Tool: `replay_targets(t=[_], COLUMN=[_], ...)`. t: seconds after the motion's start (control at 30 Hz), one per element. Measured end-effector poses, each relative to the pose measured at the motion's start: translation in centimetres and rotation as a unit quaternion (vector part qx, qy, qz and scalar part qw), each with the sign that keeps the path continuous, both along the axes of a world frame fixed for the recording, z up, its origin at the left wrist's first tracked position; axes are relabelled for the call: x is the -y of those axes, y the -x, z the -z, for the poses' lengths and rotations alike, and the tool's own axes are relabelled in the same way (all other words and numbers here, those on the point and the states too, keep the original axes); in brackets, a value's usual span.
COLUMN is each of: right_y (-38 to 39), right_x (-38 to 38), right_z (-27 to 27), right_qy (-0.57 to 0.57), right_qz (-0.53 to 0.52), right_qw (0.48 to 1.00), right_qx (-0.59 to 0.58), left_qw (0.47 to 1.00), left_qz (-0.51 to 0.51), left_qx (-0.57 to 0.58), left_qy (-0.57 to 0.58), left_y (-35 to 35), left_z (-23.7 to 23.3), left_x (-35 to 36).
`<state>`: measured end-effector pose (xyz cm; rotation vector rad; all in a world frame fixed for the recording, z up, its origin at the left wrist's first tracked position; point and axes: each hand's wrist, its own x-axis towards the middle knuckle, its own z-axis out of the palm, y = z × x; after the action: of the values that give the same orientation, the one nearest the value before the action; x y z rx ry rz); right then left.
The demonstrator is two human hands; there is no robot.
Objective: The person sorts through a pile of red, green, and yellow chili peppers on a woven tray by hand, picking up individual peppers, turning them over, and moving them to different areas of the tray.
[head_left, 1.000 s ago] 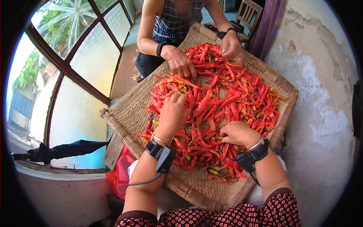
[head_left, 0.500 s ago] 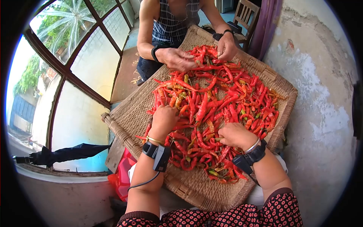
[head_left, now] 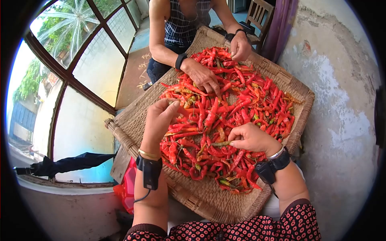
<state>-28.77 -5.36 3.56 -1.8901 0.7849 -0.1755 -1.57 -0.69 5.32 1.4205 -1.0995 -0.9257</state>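
Observation:
Red chili peppers (head_left: 245, 102), with some orange and green ones, lie heaped on a woven tray (head_left: 132, 116). Over the heap's left side, my left hand (head_left: 159, 120) is closed, thumb against fingers. A small pale bit shows at its fingertips, too small to name, and a red-orange chili lies right beside them. Low over the middle of the heap, my right hand (head_left: 255, 138) pinches a greenish chili pepper (head_left: 221, 143), which points left from the fingertips.
Across the tray, a co-worker's hand (head_left: 203, 78) reaches into the chilies, and their other hand (head_left: 240, 47) is raised at the far edge. A black umbrella (head_left: 80, 162) lies by the window at left. A rough wall (head_left: 333, 112) stands at right.
My left hand has lifted from the heap and moved up and left. My right hand now shows a greenish chili in its pinch. The co-worker's one hand has reached further toward me.

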Motion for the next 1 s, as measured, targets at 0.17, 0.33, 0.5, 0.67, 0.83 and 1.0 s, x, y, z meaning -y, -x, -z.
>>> replay_targets(t=[0.17, 0.33, 0.5, 0.67, 0.83, 1.0], right_y=[-0.6, -0.9, -0.7, -0.7, -0.3, -0.5], right_x=[-0.4, -0.2, -0.2, 0.1, 1.0, 0.9], right_z=[0.9, 1.3, 1.4, 1.9, 1.9, 2.7], right_qy=[0.037, 0.036, 0.037, 0.034, 0.007, 0.031], right_qz=[-0.021, 0.042, 0.023, 0.068, 0.178, 0.161], right_qw=[0.999, 0.998, 0.999, 0.996, 0.98, 0.981], right_qx=[-0.006, 0.024, 0.028, 0.045, 0.09, 0.1], left_qw=[0.98, 0.978, 0.876, 0.863, 0.929, 0.994], left_qz=[0.017, 0.185, 0.438, 0.42, 0.306, 0.097], left_qx=[-0.196, 0.095, 0.17, 0.172, 0.108, -0.032], left_qy=[0.031, -0.003, -0.109, -0.221, -0.18, 0.028], left_y=[1.4, 2.9, 4.7, 4.6, 2.3, 2.1], left_z=[2.5, 4.0, 4.0, 2.9, 3.0, 4.8], left_x=[2.2, 1.4, 0.2, 0.5, 1.6, 2.8])
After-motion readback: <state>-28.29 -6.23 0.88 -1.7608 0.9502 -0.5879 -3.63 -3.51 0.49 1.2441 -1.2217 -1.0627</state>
